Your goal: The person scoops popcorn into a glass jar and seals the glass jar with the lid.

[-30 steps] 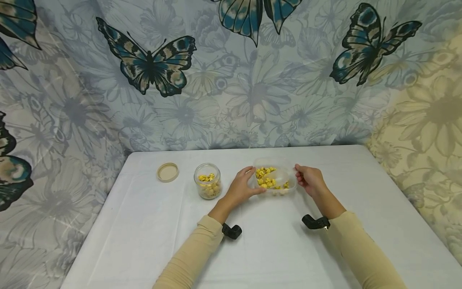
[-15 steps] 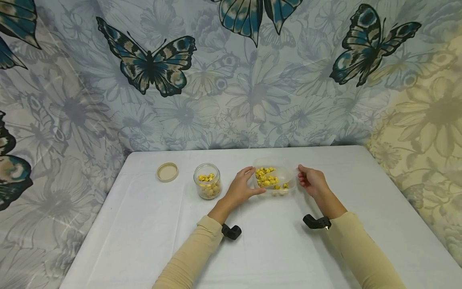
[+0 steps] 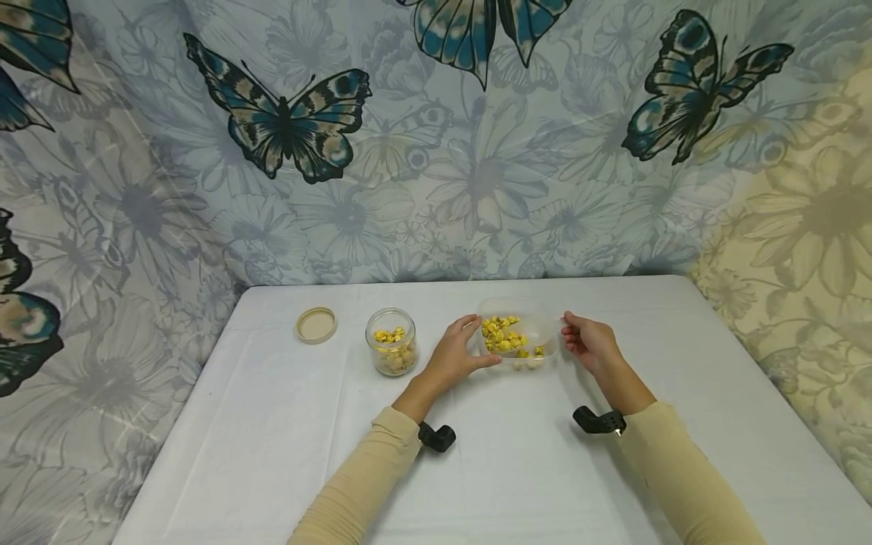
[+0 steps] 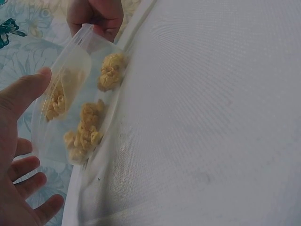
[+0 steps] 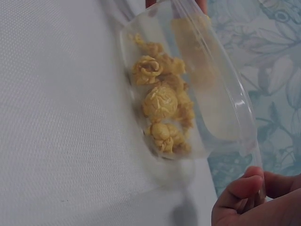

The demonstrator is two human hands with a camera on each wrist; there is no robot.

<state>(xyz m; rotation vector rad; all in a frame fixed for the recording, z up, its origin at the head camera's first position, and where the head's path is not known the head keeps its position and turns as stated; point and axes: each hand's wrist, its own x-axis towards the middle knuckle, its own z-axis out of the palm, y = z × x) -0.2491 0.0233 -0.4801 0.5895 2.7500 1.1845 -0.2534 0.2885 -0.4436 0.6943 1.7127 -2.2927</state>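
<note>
A clear plastic container [image 3: 541, 322] with yellow popcorn [image 3: 504, 333] stands on the table between the hands. My left hand [image 3: 453, 350] holds its left end, thumb at the near rim and fingers toward the far side. In the left wrist view the left thumb [image 4: 35, 84] touches the rim, while the other fingers spread below it. With curled fingers my right hand [image 3: 591, 341] pinches the clear plastic at the right end. The right wrist view shows this pinch by the thumb and fingers [image 5: 249, 183]. Left of them, a glass jar [image 3: 391, 367] stands uncovered, partly filled with popcorn.
A round lid with a beige rim [image 3: 316, 325] lies left of the jar. White cloth covers the table [image 3: 504, 462]. Behind the table's far edge hangs a butterfly-patterned fabric backdrop [image 3: 490, 182].
Popcorn on the container's right side has shifted left since one second ago. My right hand has moved slightly to the right; the left hand stays nearly still.
</note>
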